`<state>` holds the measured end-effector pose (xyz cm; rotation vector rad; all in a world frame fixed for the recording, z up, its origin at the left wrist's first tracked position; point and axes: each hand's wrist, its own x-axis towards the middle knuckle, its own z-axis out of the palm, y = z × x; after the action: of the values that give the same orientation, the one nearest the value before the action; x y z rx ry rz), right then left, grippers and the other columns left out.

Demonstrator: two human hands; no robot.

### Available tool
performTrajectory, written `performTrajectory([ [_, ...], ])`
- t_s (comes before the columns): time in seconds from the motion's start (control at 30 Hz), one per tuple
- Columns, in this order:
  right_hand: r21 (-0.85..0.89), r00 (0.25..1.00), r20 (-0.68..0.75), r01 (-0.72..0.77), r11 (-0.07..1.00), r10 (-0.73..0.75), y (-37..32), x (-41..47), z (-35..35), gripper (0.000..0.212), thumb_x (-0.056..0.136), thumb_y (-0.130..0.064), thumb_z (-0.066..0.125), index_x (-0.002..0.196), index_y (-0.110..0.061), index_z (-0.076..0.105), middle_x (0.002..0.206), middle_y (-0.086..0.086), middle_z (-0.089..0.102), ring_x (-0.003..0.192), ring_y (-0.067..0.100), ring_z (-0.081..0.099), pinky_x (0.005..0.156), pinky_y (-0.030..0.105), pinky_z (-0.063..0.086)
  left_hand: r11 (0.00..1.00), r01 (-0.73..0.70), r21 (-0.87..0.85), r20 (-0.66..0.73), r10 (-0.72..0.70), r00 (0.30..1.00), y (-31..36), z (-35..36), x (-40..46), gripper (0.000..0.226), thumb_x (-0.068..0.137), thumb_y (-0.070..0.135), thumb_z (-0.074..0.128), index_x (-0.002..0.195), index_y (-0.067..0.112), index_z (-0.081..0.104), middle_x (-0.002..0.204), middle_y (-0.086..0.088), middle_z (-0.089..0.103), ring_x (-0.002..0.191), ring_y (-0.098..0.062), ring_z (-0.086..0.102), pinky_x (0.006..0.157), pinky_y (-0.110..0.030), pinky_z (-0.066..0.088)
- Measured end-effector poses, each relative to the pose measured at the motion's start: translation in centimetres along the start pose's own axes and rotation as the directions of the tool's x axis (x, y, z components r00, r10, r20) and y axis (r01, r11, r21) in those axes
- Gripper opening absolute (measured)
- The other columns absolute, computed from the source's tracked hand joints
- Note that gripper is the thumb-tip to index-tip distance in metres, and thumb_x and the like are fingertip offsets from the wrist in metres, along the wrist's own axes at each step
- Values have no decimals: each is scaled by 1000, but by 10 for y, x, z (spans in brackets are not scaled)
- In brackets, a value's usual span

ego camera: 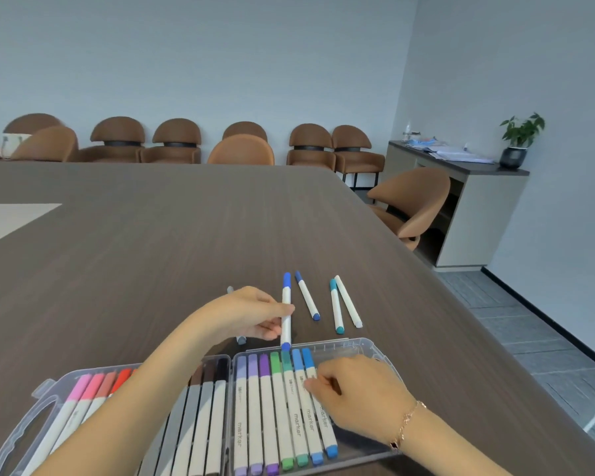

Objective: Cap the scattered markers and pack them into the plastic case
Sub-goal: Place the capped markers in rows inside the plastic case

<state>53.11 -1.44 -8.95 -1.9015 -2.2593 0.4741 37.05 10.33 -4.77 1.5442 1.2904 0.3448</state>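
Observation:
A clear plastic case point(364, 348) lies open at the table's near edge, both halves lined with capped markers. My left hand point(244, 312) pinches a blue-capped white marker point(286, 309) held upright-ish just beyond the case. My right hand point(354, 393) rests with curled fingers on the rightmost blue marker point(315, 407) in the right half. Loose on the table beyond lie a dark blue marker point(307, 296), a teal marker point(336, 305) and a white marker point(348, 301). A grey marker point(241, 339) shows partly under my left hand.
The dark wood table point(152, 242) stretches far ahead, its right edge close to the loose markers. A pale sheet point(11, 221) lies at the left. Brown chairs point(413, 201) line the far side and right. A cabinet with a plant point(519, 139) stands at the back right.

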Motion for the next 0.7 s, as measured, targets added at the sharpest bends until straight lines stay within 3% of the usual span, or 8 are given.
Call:
performTrajectory([
  [0.17, -68, 989, -70, 122, 990, -127, 8, -3, 13, 36, 98, -49, 33, 85, -26, 57, 84, -9, 64, 59, 2, 46, 59, 19, 41, 998, 38, -41, 129, -32, 991, -9, -5, -27, 27, 85, 30, 67, 90, 4, 70, 72, -4, 68, 60, -8, 63, 63, -16, 53],
  [0.27, 228, 991, -136, 42, 973, -11, 16, 3, 9, 36, 98, -46, 37, 75, -25, 56, 69, -7, 58, 58, 3, 49, 57, 18, 44, 1000, 7, 19, 195, -11, 981, -12, 3, -37, 31, 84, 36, 68, 89, 6, 73, 77, -5, 69, 68, -11, 64, 72, -20, 55],
  [0.33, 495, 967, -225, 6, 869, 121, 21, 11, -3, 39, 97, -46, 39, 79, -20, 63, 62, -6, 53, 54, 1, 46, 57, 15, 41, 997, -33, 65, 237, 16, 971, -11, 14, -42, 29, 82, 40, 69, 83, 11, 73, 74, -2, 70, 70, -10, 66, 77, -23, 55],
  [0.4, 643, 961, -201, -18, 765, 192, 21, 18, -13, 46, 94, -50, 41, 82, -14, 66, 54, -8, 47, 47, -1, 43, 52, 10, 37, 995, -64, 81, 270, 40, 962, -6, 28, -45, 26, 81, 40, 70, 76, 15, 72, 70, 1, 70, 67, -8, 67, 74, -21, 54],
  [0.47, 663, 970, -156, -39, 748, 188, 23, 24, -14, 44, 92, -50, 48, 75, -12, 62, 53, -8, 42, 43, 1, 38, 48, 9, 34, 991, -87, 103, 272, 56, 961, -1, 40, -45, 23, 81, 39, 70, 74, 18, 71, 68, 3, 70, 67, -7, 67, 74, -20, 56],
  [0.6, 649, 969, -138, -69, 757, 207, 31, 26, -11, 34, 92, -41, 54, 74, -12, 55, 61, 0, 42, 51, 8, 36, 55, 18, 35, 982, -128, 139, 282, 85, 956, 1, 44, -45, 32, 83, 41, 66, 90, 11, 72, 79, -1, 74, 72, -8, 69, 74, -21, 56],
  [0.7, 599, 959, -165, -88, 796, 231, 30, 22, -14, 38, 92, -41, 53, 66, -13, 48, 54, -6, 47, 49, 1, 46, 64, 15, 38, 973, -161, 166, 79, 149, 986, -1, 21, -40, 30, 86, 40, 62, 93, 12, 70, 79, 0, 74, 65, -3, 68, 62, -14, 53],
])
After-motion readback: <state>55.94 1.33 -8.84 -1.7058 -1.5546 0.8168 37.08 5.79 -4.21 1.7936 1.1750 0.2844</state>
